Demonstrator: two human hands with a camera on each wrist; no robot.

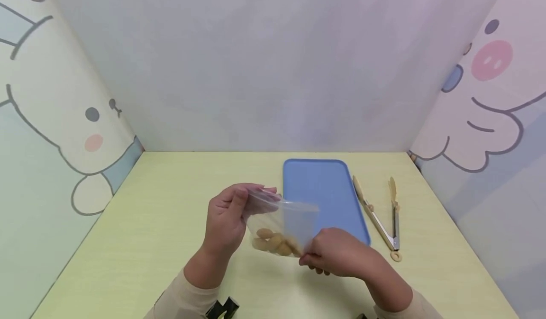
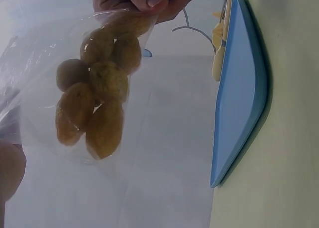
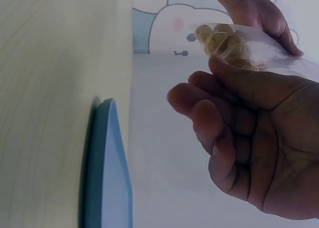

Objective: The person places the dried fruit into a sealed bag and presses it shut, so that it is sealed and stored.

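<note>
A clear plastic bag (image 1: 294,222) is held up over the table between both hands. Several brown, rounded, potato-like pieces (image 2: 107,83) are gathered along its bottom. My left hand (image 1: 226,219) grips the bag's upper left side near the top edge, thumb in front and the other fingers behind. At the lower right corner, my right hand (image 1: 337,252) pinches the plastic between thumb and fingers, close beside the pieces. In the right wrist view the right hand's other fingers (image 3: 207,120) are curled loosely under the bag.
Behind the bag and the right hand lies a blue tray (image 1: 315,179), flat on the pale yellow-green table (image 1: 170,205). Spread tongs (image 1: 379,222) with beige tips lie to the tray's right. Walls with cartoon animals stand at both sides, and a plain wall (image 1: 256,72) at the back.
</note>
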